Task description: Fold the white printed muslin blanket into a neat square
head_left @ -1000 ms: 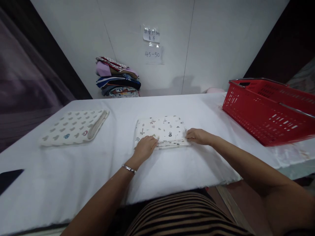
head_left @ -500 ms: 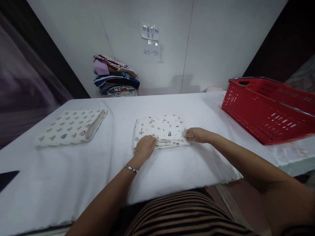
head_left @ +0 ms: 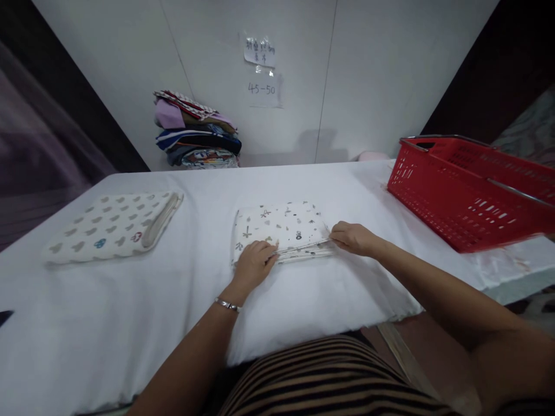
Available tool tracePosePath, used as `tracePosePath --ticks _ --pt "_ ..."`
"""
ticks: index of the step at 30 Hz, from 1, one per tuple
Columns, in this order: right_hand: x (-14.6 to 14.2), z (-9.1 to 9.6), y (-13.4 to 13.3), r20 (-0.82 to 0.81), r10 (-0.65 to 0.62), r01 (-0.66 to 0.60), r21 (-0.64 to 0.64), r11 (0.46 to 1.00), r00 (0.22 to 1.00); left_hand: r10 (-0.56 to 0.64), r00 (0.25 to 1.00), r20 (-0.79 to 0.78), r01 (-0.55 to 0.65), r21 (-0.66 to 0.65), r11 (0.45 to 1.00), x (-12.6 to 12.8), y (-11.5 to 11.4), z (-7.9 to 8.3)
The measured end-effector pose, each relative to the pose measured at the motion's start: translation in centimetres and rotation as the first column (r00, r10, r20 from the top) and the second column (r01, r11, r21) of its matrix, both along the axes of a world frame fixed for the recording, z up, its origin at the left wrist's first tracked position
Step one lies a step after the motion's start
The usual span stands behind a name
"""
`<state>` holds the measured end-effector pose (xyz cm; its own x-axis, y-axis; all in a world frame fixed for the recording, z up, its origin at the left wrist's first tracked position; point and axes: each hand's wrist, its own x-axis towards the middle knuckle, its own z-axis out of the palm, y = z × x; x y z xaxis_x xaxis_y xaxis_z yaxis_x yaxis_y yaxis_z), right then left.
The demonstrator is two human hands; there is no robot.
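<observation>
A folded white cloth [head_left: 281, 222] with small grey and brown prints lies on the white table cover in front of me, its stacked layers showing along the near edge. My left hand [head_left: 255, 263] is closed over that near edge, left of its middle, the thumb against the layers. At the near right corner, my right hand [head_left: 352, 238] pinches the top layer and holds it slightly raised above the layers below. The fingertips of both hands are partly hidden.
Left on the white-covered table [head_left: 208, 289] lies another folded cloth [head_left: 117, 225] with grey-brown shapes. A red basket [head_left: 468, 202] stands at the right. A stack of folded fabrics [head_left: 197, 130] rises at the back by the wall, below paper signs [head_left: 261, 89].
My right hand has drawn the cloth's near right corner slightly up and outward, opening a gap between layers. My left hand stays on the near edge. The view has shifted slightly.
</observation>
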<state>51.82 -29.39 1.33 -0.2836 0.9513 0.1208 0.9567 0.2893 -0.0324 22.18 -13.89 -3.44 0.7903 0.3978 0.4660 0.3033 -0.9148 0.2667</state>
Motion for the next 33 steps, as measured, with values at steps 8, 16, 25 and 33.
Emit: tracePosePath --ticks 8,16,25,33 --pt "0.0 -1.1 -1.0 0.059 0.063 -0.065 0.034 0.997 0.996 -0.005 0.998 -0.058 0.010 0.076 0.997 0.1 -0.2 0.4" --pt "0.0 -0.6 -0.5 0.092 0.151 -0.148 -0.037 0.988 0.984 -0.063 0.997 -0.033 0.061 -0.039 0.997 -0.4 0.2 0.5" --pt "0.6 0.1 0.4 0.156 0.228 -0.217 -0.088 0.972 0.961 0.008 0.996 -0.087 -0.012 -0.047 0.999 -1.6 0.8 1.1" --pt "0.4 0.5 0.7 0.164 0.228 -0.213 -0.105 0.971 0.960 0.005 0.995 -0.096 -0.015 -0.098 0.995 -1.7 1.1 0.8"
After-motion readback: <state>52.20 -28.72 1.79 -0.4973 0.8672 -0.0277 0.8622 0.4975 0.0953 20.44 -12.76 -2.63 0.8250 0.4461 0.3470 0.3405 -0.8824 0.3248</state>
